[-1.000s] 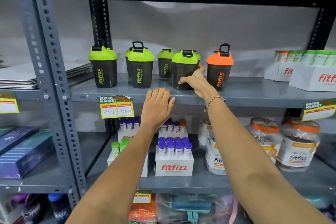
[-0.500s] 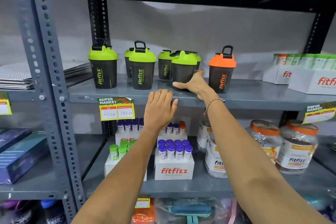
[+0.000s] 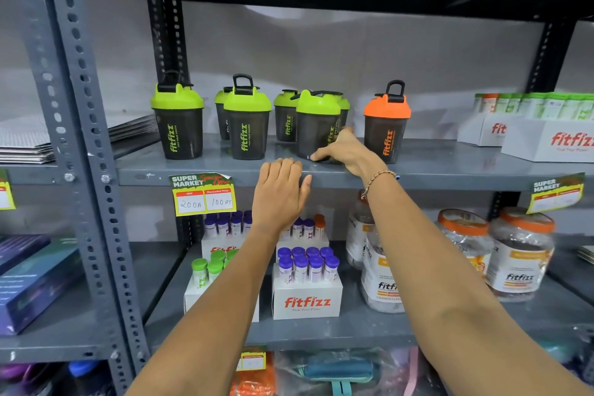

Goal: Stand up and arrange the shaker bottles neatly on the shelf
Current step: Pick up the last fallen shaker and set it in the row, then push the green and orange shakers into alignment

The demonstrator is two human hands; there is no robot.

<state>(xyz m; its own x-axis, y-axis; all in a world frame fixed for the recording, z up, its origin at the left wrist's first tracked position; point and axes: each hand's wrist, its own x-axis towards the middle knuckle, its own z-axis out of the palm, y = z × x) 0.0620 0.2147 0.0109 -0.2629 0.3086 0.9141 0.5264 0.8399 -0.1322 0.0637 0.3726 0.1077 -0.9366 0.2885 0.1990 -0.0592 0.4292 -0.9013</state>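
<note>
Several dark fitfizz shaker bottles stand upright on the grey shelf point(image 3: 450, 170). Green-lidded ones stand at the left point(image 3: 176, 125) and left of centre point(image 3: 247, 125), with more behind them point(image 3: 286, 119). An orange-lidded shaker point(image 3: 385, 132) stands to the right. My right hand point(image 3: 350, 151) grips the base of the central green-lidded shaker point(image 3: 316, 125), thumb behind it and forefinger in front. Its logo faces right, partly hidden by my fingers. My left hand point(image 3: 279, 196) rests flat against the shelf's front edge and holds nothing.
White fitfizz boxes point(image 3: 553, 141) sit at the shelf's right end. A price tag point(image 3: 202, 196) hangs on the shelf edge. Below are tube boxes point(image 3: 307, 299) and plastic jars point(image 3: 520, 254). Stacked papers point(image 3: 29, 145) lie on the neighbouring rack at left.
My right hand has slid lower around the central shaker's base, and the bottle has turned so that its logo shows on the right. The left hand has stayed on the shelf edge.
</note>
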